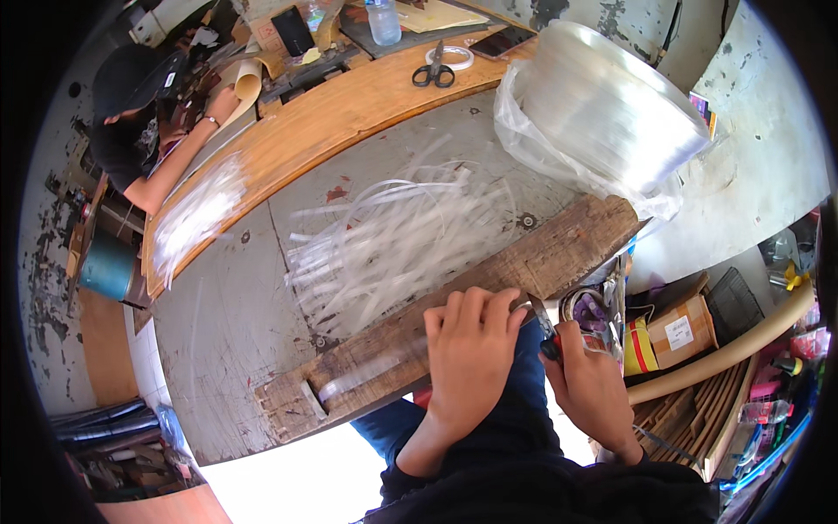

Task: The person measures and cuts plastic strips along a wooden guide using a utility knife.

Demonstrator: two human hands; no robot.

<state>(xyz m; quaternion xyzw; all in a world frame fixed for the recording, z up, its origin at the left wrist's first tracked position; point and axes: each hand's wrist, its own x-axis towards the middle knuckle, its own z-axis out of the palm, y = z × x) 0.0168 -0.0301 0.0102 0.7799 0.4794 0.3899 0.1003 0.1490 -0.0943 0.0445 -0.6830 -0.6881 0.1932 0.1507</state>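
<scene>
My left hand [471, 354] is closed over a clear plastic strip [362, 375] on a long worn wooden board [576, 249], its fingers curled down on the strip. The far end of the strip reaches toward a small upright stop [312, 399] fixed to the board. Just right of it, my right hand [589, 384] is wrapped round the dark handle of a knife [541, 319]. The blade points up beside the board's edge, close to my left fingertips. A loose heap of cut clear strips [401, 236] lies on the grey tabletop beyond the board.
A large roll of clear plastic [611, 105] in a bag stands at the back right. Scissors [434, 70], a tape roll [454, 58] and a phone [500, 42] lie on an orange-brown wooden table [305, 113]. Another person [131, 131] works at the far left. Cardboard boxes [685, 332] sit below right.
</scene>
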